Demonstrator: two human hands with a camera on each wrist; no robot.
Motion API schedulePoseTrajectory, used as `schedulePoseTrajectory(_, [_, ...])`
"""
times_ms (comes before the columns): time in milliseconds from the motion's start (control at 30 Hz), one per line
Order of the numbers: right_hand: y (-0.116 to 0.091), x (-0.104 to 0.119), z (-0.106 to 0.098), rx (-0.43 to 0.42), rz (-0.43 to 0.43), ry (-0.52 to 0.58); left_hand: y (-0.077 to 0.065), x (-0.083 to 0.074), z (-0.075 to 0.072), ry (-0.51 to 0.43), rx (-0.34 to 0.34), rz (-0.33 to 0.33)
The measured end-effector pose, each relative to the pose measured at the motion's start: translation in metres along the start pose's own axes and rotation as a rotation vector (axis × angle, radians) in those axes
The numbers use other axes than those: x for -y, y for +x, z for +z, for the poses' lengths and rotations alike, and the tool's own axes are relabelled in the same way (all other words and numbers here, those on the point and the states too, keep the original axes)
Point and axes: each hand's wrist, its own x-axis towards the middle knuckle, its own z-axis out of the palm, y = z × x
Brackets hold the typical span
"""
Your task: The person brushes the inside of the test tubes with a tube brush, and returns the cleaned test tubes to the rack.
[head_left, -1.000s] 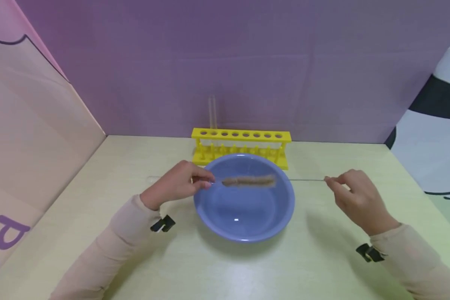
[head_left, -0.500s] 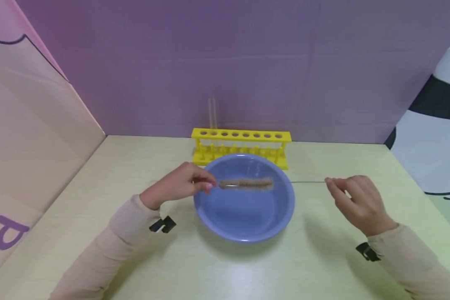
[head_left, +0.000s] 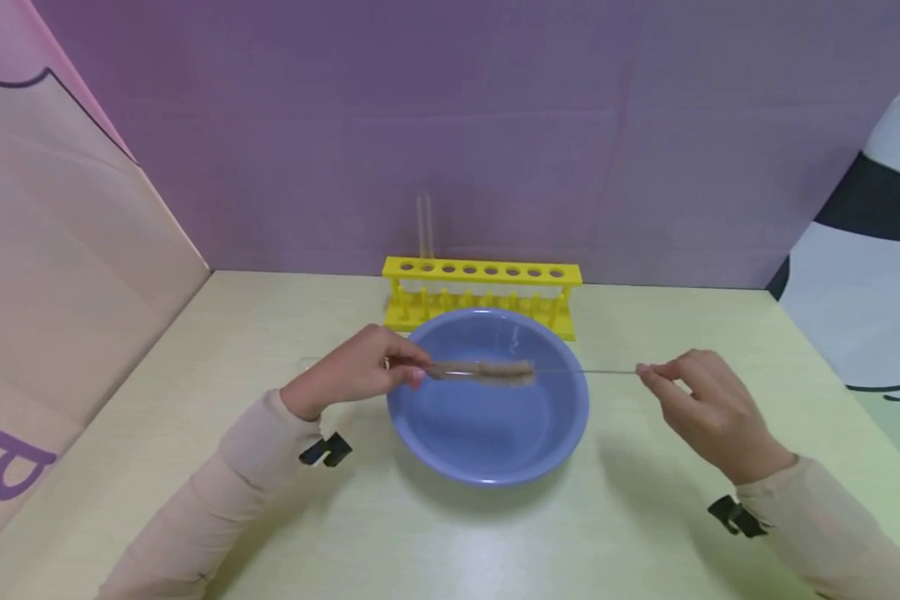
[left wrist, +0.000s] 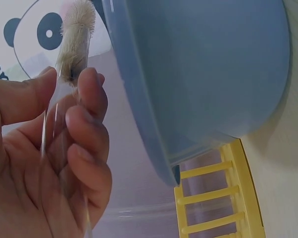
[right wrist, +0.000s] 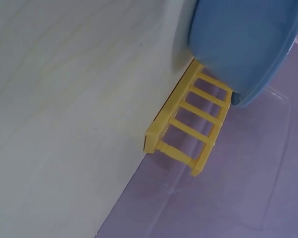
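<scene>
My left hand (head_left: 356, 367) grips a clear glass test tube (left wrist: 57, 119) that lies nearly level, its mouth to the right. Part of the tan bristled head of a test tube brush (head_left: 516, 373) sits inside the tube; the rest sticks out of the mouth. My right hand (head_left: 716, 408) pinches the far end of the brush's thin wire handle (head_left: 607, 372) between thumb and forefinger. Tube and bristles are over a blue plastic basin (head_left: 487, 479). Neither the right hand nor the brush shows in the right wrist view.
Behind the basin stands a yellow test tube rack (head_left: 487, 270). Another clear test tube (head_left: 425, 225) is upright in it, near the left end. A purple backdrop (head_left: 495, 150) rises behind the pale table (head_left: 285, 533).
My right hand has moved left over the last half second, pushing the bristles deeper into the tube. The left hand has stayed almost still, holding the tube.
</scene>
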Motion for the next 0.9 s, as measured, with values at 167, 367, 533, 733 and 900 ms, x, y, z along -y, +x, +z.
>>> schedulePoseTrajectory(167, [0.000,0.001,-0.002,0.103,0.063,-0.017,0.000,-0.002,0.001,0.004,-0.009,-0.015])
schedulePoseTrajectory(367, [0.003,-0.001,-0.004,0.203,0.110,0.011,-0.001,-0.004,0.002,0.030,-0.037,-0.019])
schedulePoseTrajectory(533, [0.005,-0.006,-0.004,0.293,0.141,0.094,-0.001,-0.005,0.003,0.068,-0.067,-0.013])
schedulePoseTrajectory(733, [0.008,-0.010,-0.003,0.385,0.174,0.201,-0.001,-0.005,0.005,0.106,-0.104,-0.014])
schedulePoseTrajectory(900, [0.015,-0.011,-0.003,0.455,0.233,0.290,-0.001,-0.006,0.006,0.127,-0.138,-0.017])
